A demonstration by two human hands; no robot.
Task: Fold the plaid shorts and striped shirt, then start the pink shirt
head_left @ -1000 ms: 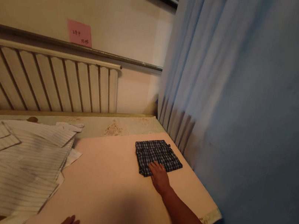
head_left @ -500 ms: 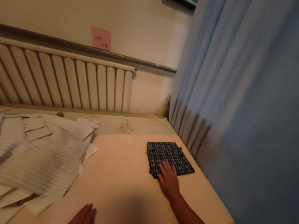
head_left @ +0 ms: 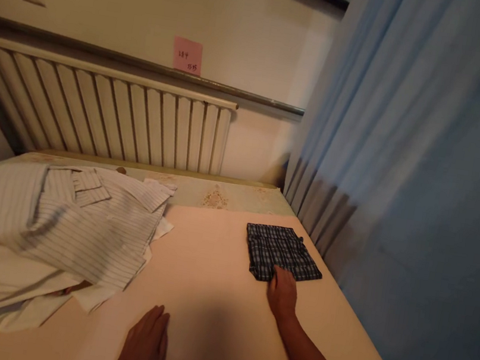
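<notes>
A folded dark plaid cloth (head_left: pixel 280 251) lies near the far right corner of a pale pink surface (head_left: pixel 208 271). My right hand (head_left: pixel 282 291) lies flat with fingers stretched out, the fingertips touching the cloth's near edge. My left hand (head_left: pixel 145 346) rests palm down on the pink surface at the bottom of the view, fingers together and extended, holding nothing. A heap of white striped shirts (head_left: pixel 80 222) lies to the left of it.
A white slatted radiator (head_left: pixel 105 118) runs along the back wall, with a pink note (head_left: pixel 187 55) stuck above it. A blue curtain (head_left: pixel 406 157) hangs close along the right edge. The surface's floral-patterned border (head_left: pixel 219 195) shows at the back.
The view has swung left, so everything sits further right. My right hand has slid back to the plaid cloth's near edge. My left hand has come further into view.
</notes>
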